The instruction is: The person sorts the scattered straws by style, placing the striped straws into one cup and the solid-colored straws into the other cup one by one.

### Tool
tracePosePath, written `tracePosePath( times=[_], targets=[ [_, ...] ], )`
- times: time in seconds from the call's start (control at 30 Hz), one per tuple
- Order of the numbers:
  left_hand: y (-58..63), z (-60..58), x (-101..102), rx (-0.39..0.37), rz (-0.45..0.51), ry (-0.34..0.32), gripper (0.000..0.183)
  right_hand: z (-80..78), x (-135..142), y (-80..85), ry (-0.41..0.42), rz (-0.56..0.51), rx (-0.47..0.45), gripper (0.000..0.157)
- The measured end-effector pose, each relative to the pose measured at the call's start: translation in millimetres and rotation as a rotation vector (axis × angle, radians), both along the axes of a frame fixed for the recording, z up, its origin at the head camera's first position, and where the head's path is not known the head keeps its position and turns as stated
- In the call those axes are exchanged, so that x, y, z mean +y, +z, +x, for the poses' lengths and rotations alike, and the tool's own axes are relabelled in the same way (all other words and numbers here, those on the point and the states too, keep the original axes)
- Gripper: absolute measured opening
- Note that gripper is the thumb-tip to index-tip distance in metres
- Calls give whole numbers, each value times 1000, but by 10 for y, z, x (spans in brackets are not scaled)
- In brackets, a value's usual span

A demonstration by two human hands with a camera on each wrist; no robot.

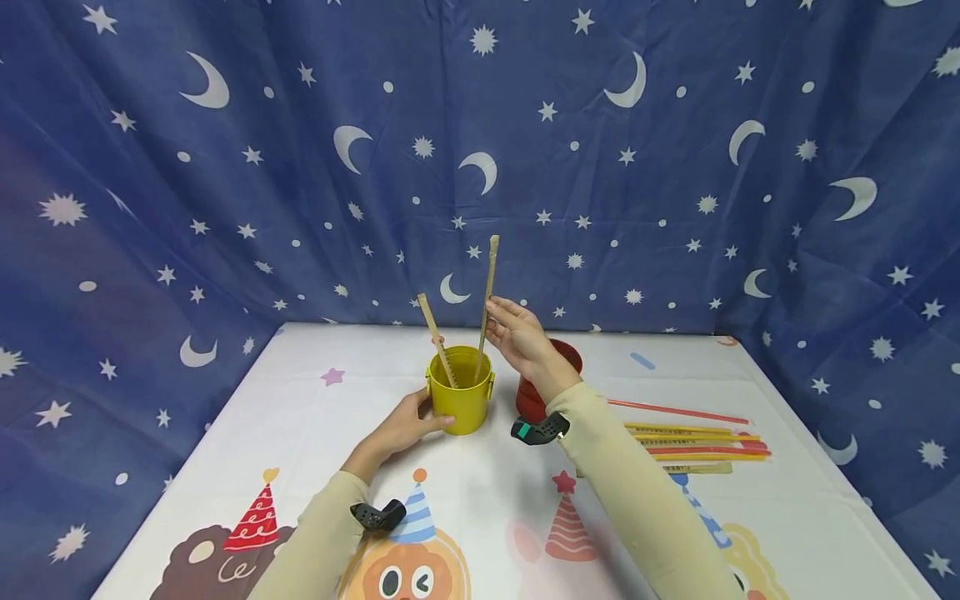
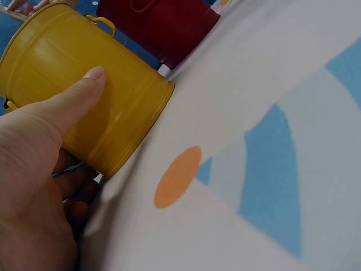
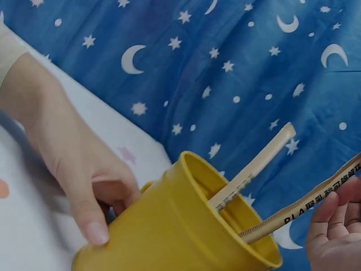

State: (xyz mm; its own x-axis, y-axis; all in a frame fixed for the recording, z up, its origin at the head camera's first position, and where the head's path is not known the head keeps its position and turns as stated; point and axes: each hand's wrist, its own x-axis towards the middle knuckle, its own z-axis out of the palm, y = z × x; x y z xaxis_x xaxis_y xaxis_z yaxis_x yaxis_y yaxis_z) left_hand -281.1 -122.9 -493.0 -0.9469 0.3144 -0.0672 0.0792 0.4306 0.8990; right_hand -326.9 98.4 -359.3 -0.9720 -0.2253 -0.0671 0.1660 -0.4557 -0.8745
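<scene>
The yellow bucket [image 1: 459, 412] stands upright on the table. Against its left side my left hand [image 1: 402, 427] holds it, the thumb [image 2: 82, 96] across the front wall and fingers curled low behind. Between thumb and fingers, my right hand [image 1: 522, 342] pinches a paper-wrapped straw [image 1: 491, 275], nearly upright. That straw's lower end is inside the bucket's mouth; printed letters show on its wrapper [image 3: 307, 201] in the right wrist view. A second wrapped straw [image 1: 430, 318] leans left in the same bucket. Close by on the right is a red bucket [image 1: 531, 403], partly hidden by my right arm.
Several yellow and wrapped straws [image 1: 701, 437] lie on the table at the right, along with a red straw [image 1: 675, 409]. My right forearm passes over their left ends. A blue curtain [image 1: 420, 108] with moons and stars hangs behind the white printed tablecloth [image 1: 300, 417].
</scene>
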Motion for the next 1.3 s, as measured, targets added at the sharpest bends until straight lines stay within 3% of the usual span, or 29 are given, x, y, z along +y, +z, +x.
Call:
tracePosePath(
  times=[0.27,0.63,0.97,1.3],
  targets=[
    [-24,22,10,-13,14,8,94,-55,-82,-166,-2,111,-50,6],
    [-3,64,23,-6,-2,25,93,-103,-136,-276,-18,285,-76,35],
    [-20,63,24,-1,-10,25,94,-67,-251,-404,-19,428,-58,36],
    [29,37,36,17,0,10,91,-74,-179,-397,7,647,11,37]
  ],
)
